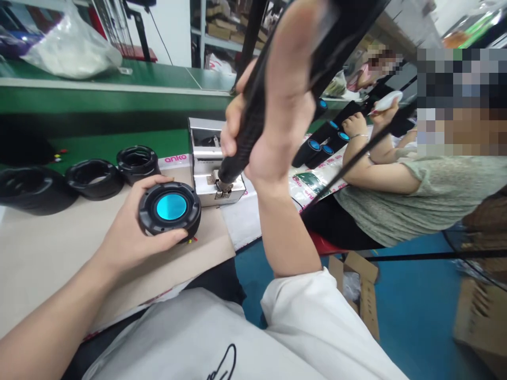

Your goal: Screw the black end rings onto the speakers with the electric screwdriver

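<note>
My left hand (137,227) grips a black round speaker-like part (189,203) with a shiny blue disc in its centre, just above the table's front half. In my right hand (279,111) is a black electric screwdriver (253,113), pointing down and to the left. Its tip meets the front of a silver screw feeder box (208,182); whether a screw sits on the tip I cannot make out. Left of the feeder stand several black hollow cylinders (95,179), open end up.
Beige sheeting (43,269) covers the work table, with a green ledge (158,79) behind. A plastic bag (75,47) lies on it. To the right, a co-worker in a green top (428,195) handles a white object near several blue-ended black cylinders (312,148). Cardboard box (366,285) on the floor.
</note>
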`<state>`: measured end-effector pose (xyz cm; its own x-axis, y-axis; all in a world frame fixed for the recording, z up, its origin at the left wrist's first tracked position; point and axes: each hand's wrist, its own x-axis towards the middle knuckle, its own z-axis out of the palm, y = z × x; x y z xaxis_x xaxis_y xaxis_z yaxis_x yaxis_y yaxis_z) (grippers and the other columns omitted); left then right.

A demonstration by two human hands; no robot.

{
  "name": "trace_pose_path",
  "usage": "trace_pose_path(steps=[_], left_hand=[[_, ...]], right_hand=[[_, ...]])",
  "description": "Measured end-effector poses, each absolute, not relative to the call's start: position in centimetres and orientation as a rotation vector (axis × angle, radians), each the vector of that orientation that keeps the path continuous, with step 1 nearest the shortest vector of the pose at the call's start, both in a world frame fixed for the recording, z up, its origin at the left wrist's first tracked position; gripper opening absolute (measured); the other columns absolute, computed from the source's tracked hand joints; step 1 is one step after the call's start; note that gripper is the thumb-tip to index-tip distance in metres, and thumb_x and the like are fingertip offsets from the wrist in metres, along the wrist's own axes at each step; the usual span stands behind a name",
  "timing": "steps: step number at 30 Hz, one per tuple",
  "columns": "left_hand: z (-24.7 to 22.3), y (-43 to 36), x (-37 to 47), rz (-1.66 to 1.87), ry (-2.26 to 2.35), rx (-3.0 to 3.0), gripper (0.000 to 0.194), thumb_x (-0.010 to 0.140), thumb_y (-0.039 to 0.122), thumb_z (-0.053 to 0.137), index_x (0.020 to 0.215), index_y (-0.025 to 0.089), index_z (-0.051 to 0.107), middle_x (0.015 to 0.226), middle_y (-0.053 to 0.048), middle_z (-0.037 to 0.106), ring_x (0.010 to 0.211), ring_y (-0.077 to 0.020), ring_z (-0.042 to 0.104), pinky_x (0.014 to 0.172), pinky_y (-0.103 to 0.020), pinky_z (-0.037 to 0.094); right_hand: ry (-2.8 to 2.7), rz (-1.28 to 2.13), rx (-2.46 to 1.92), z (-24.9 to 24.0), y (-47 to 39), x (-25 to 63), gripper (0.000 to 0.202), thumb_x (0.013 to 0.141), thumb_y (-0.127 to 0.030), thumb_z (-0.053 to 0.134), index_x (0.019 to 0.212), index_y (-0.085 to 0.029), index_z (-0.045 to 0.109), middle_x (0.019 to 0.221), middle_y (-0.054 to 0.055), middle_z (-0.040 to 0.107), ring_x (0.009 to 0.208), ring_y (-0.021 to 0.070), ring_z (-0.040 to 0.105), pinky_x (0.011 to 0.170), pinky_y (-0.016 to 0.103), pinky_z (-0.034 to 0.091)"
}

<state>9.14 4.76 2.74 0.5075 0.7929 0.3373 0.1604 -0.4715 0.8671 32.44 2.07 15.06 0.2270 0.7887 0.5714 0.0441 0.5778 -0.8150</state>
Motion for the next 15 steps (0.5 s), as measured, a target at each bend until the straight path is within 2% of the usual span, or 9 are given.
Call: trace_pose_path(steps=[1, 3, 5, 7, 11, 15], left_hand=[[2.8, 4.8, 9.1, 0.973, 0.794, 1.925, 0.086, 0.069, 0.052, 0.096, 0.141, 0.023, 0.061, 0.136, -0.011, 0.076, 0.123, -0.0346, 0.077, 0.105, -0.046, 0.063], [2.9, 4.8, 9.1, 0.973, 0.817, 1.928, 0.086, 0.068, 0.052, 0.096, 0.141, 0.023, 0.062, 0.136, -0.012, 0.076, 0.122, -0.0359, 0.077, 0.104, -0.048, 0.063], [2.9, 4.8, 9.1, 0.976, 0.828, 1.937, 0.086, 0.067, 0.053, 0.095, 0.141, 0.023, 0.062, 0.137, -0.013, 0.076, 0.121, -0.0370, 0.076, 0.105, -0.050, 0.062], [2.9, 4.8, 9.0, 0.976, 0.824, 1.942, 0.086, 0.068, 0.053, 0.095, 0.141, 0.023, 0.062, 0.138, -0.013, 0.076, 0.122, -0.0374, 0.076, 0.106, -0.051, 0.061], [3.0, 4.7, 8.8, 0.969, 0.820, 1.939, 0.086, 0.068, 0.051, 0.095, 0.142, 0.022, 0.061, 0.139, -0.013, 0.075, 0.122, -0.0364, 0.076, 0.105, -0.049, 0.061], [3.1, 4.5, 9.0, 0.976, 0.814, 1.915, 0.086, 0.068, 0.050, 0.095, 0.140, 0.020, 0.060, 0.136, -0.013, 0.076, 0.120, -0.0346, 0.076, 0.102, -0.046, 0.062]], right_hand=[[-1.206, 0.580, -0.776, 13.8, 2.4, 32.7, 0.052, 0.097, -0.074, 0.072, 0.096, -0.025, 0.056, 0.057, -0.010, 0.056, 0.045, 0.0090, 0.054, 0.045, 0.026, 0.047], [-1.123, 0.537, -0.736, 11.6, 3.2, 32.6, 0.065, 0.083, -0.083, 0.083, 0.088, -0.024, 0.056, 0.054, -0.010, 0.053, 0.040, 0.0070, 0.050, 0.038, 0.025, 0.037], [-1.068, 0.510, -0.767, 10.4, 3.7, 32.3, 0.069, 0.084, -0.090, 0.074, 0.086, -0.023, 0.056, 0.054, -0.009, 0.050, 0.040, 0.0063, 0.047, 0.038, 0.024, 0.032], [-1.052, 0.513, -0.802, 10.1, 4.0, 32.0, 0.070, 0.084, -0.093, 0.069, 0.086, -0.024, 0.056, 0.055, -0.008, 0.049, 0.041, 0.0071, 0.046, 0.040, 0.025, 0.032], [-1.060, 0.553, -0.791, 9.9, 4.0, 32.2, 0.072, 0.084, -0.094, 0.067, 0.081, -0.024, 0.052, 0.054, -0.007, 0.050, 0.040, 0.0086, 0.046, 0.039, 0.026, 0.031], [-1.068, 0.705, -0.821, 9.7, 3.3, 32.5, 0.073, 0.085, -0.094, 0.069, 0.083, -0.023, 0.055, 0.055, -0.007, 0.054, 0.040, 0.0082, 0.049, 0.035, 0.025, 0.033]])
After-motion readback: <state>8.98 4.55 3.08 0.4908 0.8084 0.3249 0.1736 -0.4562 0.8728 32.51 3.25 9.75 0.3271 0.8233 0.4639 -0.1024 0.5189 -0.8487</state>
